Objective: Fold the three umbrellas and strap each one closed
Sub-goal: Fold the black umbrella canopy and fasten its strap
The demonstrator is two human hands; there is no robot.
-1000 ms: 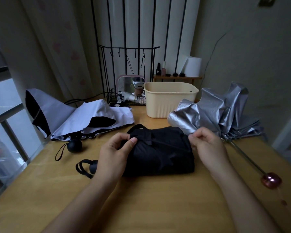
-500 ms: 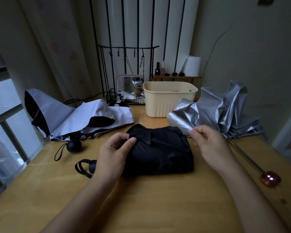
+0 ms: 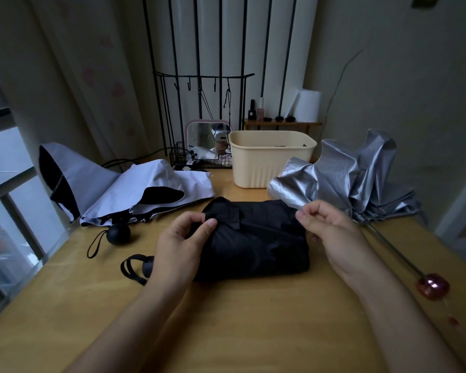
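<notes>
A black umbrella (image 3: 258, 238) lies collapsed and bunched on the wooden table (image 3: 253, 332), its closing strap (image 3: 234, 218) loose on top. Its handle and wrist loop (image 3: 143, 266) stick out to the left. My left hand (image 3: 180, 243) grips the left end of the bundle. My right hand (image 3: 331, 232) pinches the fabric at the upper right corner. A pale lavender umbrella (image 3: 135, 189) with a black lining lies loose at the left, its round black handle (image 3: 118, 233) in front of it. A silver umbrella (image 3: 347, 179) sprawls at the right, its shaft extended to a red handle (image 3: 433, 286).
A beige plastic tub (image 3: 269, 162) stands behind the black umbrella. Left of the tub are a small pink-framed mirror (image 3: 207, 135) and a black wire basket (image 3: 199, 160). A window and the table's edge run along the left side.
My right hand has lifted slightly at the black umbrella's right corner. My left hand keeps its grip in the same place.
</notes>
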